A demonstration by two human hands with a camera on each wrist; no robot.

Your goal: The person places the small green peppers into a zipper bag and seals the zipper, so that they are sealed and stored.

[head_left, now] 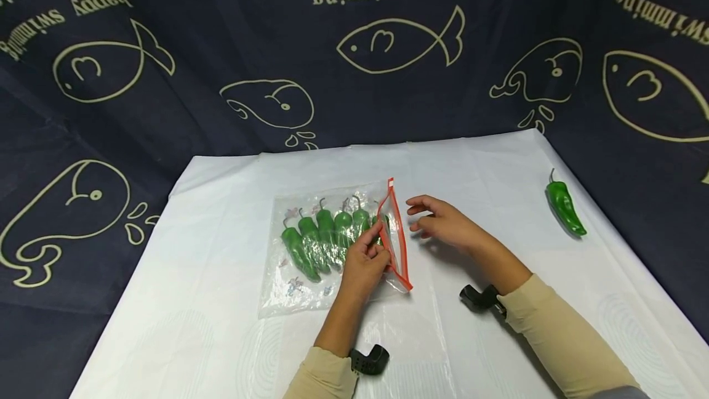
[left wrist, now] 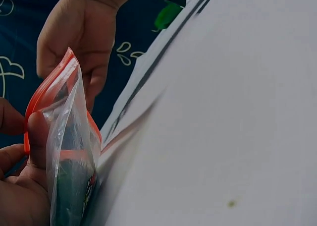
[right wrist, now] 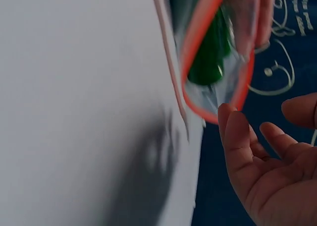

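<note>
A clear zip bag with a red zip edge lies on the table with several green peppers in it, side by side, stems toward the far side. My left hand pinches the upper lip of the bag's mouth, and in the left wrist view the red edge stands raised between thumb and fingers. The mouth gapes; a pepper shows inside it in the right wrist view. Just right of the mouth, my right hand hovers with loosely bent fingers, holding nothing.
One loose green pepper lies near the table's right edge. The white cloth covers the table. Behind and around it hangs a dark blue curtain with fish and whale drawings.
</note>
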